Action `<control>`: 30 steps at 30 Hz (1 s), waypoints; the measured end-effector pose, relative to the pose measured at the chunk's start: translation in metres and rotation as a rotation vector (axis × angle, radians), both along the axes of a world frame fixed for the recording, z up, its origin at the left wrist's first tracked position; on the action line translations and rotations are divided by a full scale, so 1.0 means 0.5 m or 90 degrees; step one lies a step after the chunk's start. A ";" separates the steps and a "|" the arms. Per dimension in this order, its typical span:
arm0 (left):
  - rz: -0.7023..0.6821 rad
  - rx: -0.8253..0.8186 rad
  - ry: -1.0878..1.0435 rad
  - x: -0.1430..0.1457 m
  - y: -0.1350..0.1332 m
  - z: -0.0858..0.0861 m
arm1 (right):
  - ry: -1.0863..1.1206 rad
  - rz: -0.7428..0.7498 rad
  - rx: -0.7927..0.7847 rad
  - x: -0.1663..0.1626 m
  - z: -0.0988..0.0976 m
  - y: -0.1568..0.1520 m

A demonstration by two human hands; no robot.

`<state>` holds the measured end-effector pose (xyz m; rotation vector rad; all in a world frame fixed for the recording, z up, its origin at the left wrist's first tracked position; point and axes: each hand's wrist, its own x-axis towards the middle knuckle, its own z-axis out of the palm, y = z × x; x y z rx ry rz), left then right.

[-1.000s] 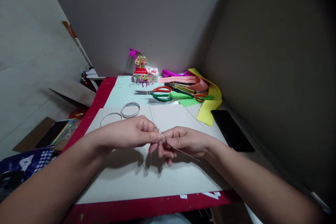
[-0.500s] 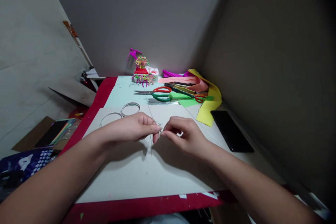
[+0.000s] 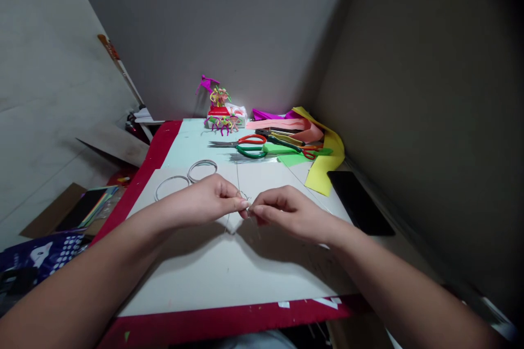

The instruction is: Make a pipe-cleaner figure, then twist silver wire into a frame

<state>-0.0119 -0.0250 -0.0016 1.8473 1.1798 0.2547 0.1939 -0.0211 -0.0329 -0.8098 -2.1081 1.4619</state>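
Note:
My left hand and my right hand meet fingertip to fingertip above a white sheet. Both pinch a thin silver wire that rises toward the back and bends into a small loop between the fingers. Each hand's fingers are closed on the wire. Two wire rings lie on the sheet just behind my left hand.
Red-handled scissors and green-handled scissors lie at the back beside coloured paper. A colourful craft piece stands by the wall. A black phone lies at the right. Cardboard and paper sit on the floor to the left.
My right hand rose from under the wire and turned, fingertips now pinching beside the left hand's. The long wire end that pointed right is no longer seen there.

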 end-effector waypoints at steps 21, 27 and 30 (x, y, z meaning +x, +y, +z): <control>-0.034 -0.012 -0.052 0.008 -0.003 0.023 | 0.311 0.231 -0.586 -0.002 -0.059 0.031; -0.014 -0.032 -0.039 0.007 -0.006 0.021 | 0.286 0.155 -0.473 -0.016 -0.068 0.019; -0.014 -0.034 -0.039 0.007 -0.004 0.020 | 0.260 0.098 -0.352 -0.020 -0.065 0.016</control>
